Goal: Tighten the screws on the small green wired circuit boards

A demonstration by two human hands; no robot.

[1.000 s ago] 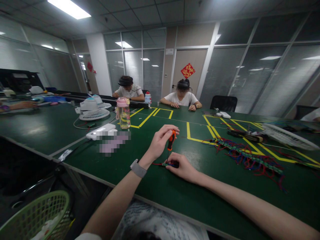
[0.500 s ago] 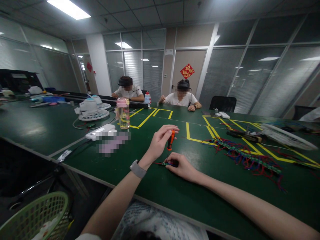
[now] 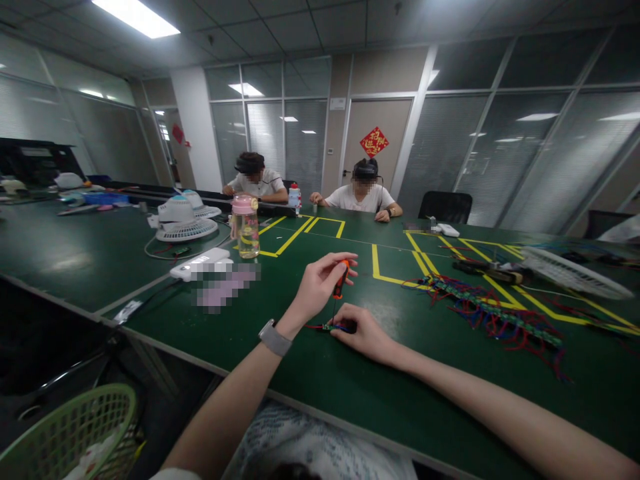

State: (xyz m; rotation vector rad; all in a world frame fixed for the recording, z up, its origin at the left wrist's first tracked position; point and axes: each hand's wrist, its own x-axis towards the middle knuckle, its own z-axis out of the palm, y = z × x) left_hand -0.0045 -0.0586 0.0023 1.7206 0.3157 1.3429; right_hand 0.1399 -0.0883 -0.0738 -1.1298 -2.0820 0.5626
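Though partly hidden, screwdriver (image 3: 339,289) in curled left hand (image 3: 320,283), circuit board (image 3: 327,327) in pinched right hand (image 3: 367,335).

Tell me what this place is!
Probably an electronics workroom: a large green table marked with yellow tape, a row of green circuit boards with red and blue wires, and an orange-and-black screwdriver in the left hand.

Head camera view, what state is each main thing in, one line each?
Left hand, closed on the screwdriver.
Screwdriver, near upright, shaft down.
Right hand, fingertips at the circuit board.
Circuit board, wired, on the table.
Pink-lidded bottle, upright, lid on.
Ceiling light, lit.
Door, shut.
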